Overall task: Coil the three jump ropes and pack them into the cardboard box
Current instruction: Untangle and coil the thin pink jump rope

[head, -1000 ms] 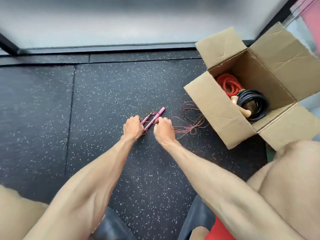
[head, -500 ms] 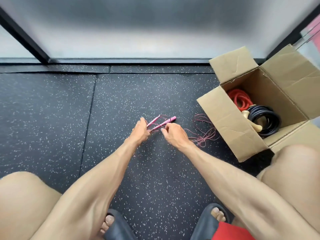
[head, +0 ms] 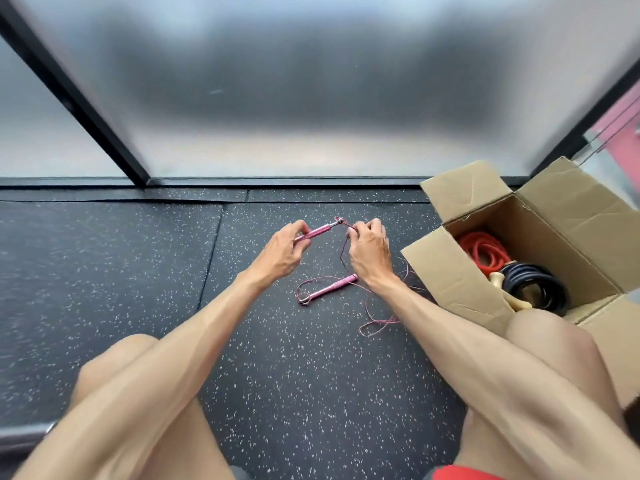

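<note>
Cardboard box (head: pixel 446 271) is sitting open at right, containing coiled red rope (head: pixel 481 252) and black rope (head: pixel 535 289). Left hand (head: pixel 282 252) is pinching one pink handle (head: pixel 317 232); right hand (head: pixel 369 249) is gripping its cord (head: pixel 343 258). Second handle (head: pixel 330 288) is lying on floor.

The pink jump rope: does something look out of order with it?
Yes. The pink jump rope's thin cord sprawls in loose, tangled loops on the floor, not coiled. One pink handle lies apart on the floor; the left hand holds the other handle. The right hand pinches the cord. The red rope and black rope sit coiled in the cardboard box.
</note>
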`<state>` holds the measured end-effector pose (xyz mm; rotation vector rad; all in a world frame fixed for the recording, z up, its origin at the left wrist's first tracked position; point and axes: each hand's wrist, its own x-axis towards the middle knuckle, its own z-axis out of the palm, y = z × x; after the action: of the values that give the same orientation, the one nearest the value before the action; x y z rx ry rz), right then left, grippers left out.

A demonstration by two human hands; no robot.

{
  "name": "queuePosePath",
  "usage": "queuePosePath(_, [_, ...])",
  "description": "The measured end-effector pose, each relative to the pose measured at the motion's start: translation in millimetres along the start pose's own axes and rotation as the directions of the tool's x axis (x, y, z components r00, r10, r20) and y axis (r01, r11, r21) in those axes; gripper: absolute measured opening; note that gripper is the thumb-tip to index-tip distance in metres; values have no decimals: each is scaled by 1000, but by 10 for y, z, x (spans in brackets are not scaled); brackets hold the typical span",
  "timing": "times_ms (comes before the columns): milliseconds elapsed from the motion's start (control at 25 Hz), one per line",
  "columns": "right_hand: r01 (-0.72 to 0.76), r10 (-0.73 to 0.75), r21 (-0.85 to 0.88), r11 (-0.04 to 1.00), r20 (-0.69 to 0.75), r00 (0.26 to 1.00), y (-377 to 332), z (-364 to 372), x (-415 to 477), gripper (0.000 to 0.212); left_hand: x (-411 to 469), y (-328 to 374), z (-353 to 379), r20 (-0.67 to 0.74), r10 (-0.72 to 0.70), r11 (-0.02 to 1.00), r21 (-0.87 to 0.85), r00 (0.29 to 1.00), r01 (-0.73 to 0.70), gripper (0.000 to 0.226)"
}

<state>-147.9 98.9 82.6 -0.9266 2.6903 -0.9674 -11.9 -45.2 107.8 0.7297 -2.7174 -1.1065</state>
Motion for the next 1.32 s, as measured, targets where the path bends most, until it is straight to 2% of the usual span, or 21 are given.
queuePosePath(40, [38, -38, 53, 998, -4, 999, -11, -7, 10, 22, -4, 23, -37, -3, -15, 999, -44, 1000, 15, 3])
queuePosePath(120, [112, -115, 165, 980, 6, 993, -58, -50, 1, 23, -18, 80, -88, -3, -42, 992, -117, 999, 42, 13])
queuePosePath(280, [241, -274, 225, 944, 132, 953, -160, -213, -48, 24, -58, 198, -52, 73, 17, 923, -384, 997, 12, 34])
queuePosePath(400, [288, -331, 231, 929, 178, 927, -105, -253, -94, 22, -59, 214, 102, 59, 44, 870, -494, 997, -10, 21])
queuePosePath(480, [257, -310, 253, 933, 199, 930, -16, -254, -108, 22, -35, 215, 181, 12, 15, 888, -459, 1000, -7, 9])
queuePosePath(640, [225, -293, 241, 944, 302, 907, 90, -331, -32, 23, 24, 140, 174, -110, 12, 979, -203, 994, -34, 12])
queuePosePath(760, [214, -278, 206, 955, 371, 886, 144, -382, 54, 17, -25, 178, 119, -45, 103, 992, -69, 994, -105, 23])
queuePosePath(840, [222, -233, 78, 972, 467, 853, 244, -384, 87, 18, -76, 239, 102, 31, 153, 987, -63, 988, -151, 40])
queuePosePath(920, [214, -141, -61, 975, 573, 808, 375, -415, 108, 26, -135, 275, 87, 65, 142, 987, -81, 988, -136, 43])
queuePosePath(1000, [132, -87, -26, 991, 622, 778, 445, -478, 93, 33, -170, 248, 47, 67, 92, 993, -77, 994, -87, 40])
queuePosePath(1080, [63, -118, 114, 991, 575, 810, 387, -547, 48, 36, -212, 210, 10, 74, 52, 998, -46, 996, -49, 36])
queuePosePath(1200, [184, -256, 219, 958, 369, 893, 200, -584, -20, 35, -309, 235, 39, 90, 86, 995, -58, 992, -80, 32])
queuePosePath(1320, [267, -342, 300, 916, 235, 910, 64, -598, -87, 32, -348, 306, 134, 61, 168, 984, -64, 984, -164, 28])
